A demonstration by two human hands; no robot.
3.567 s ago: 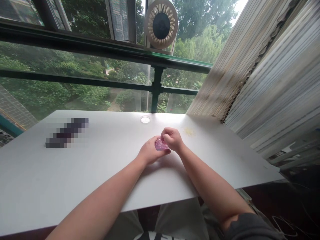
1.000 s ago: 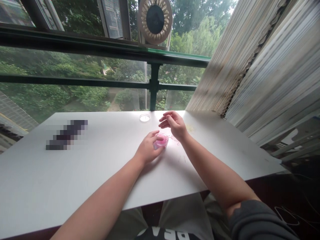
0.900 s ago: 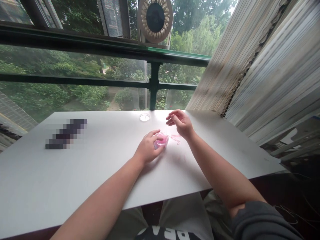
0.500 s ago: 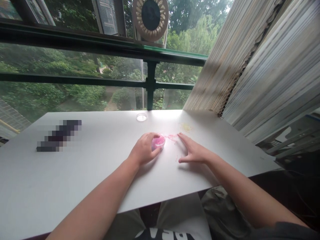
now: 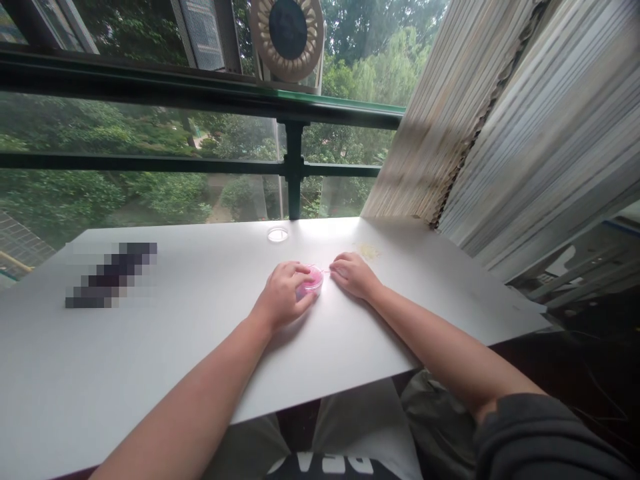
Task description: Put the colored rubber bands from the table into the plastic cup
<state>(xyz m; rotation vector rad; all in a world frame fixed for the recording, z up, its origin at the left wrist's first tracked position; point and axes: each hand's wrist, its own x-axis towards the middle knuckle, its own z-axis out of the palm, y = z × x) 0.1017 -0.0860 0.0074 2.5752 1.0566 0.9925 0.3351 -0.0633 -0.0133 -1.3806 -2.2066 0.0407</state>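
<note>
My left hand curls around a small round clear tub, steadying it on the white table. Inside the tub lies a mass of pink bands, thin and loop-like. Just right of it my right hand rests low on the tabletop with fingers drawn together over thin pink bands; a little pink shows at the fingertips, most is hidden under them. Beyond the right hand lies a loose patch of thin yellow bands. A clear round lid is flat near the table's far edge.
The white table runs up to a window with green railings. A blurred-out dark object lies at the left. A round fan-like device stands at the window, and a striped curtain hangs on the right.
My right hand has moved left toward the tub and closed from a spread pose over the loose pink bands. My left hand keeps its hold on the tub; the view has shifted slightly.
</note>
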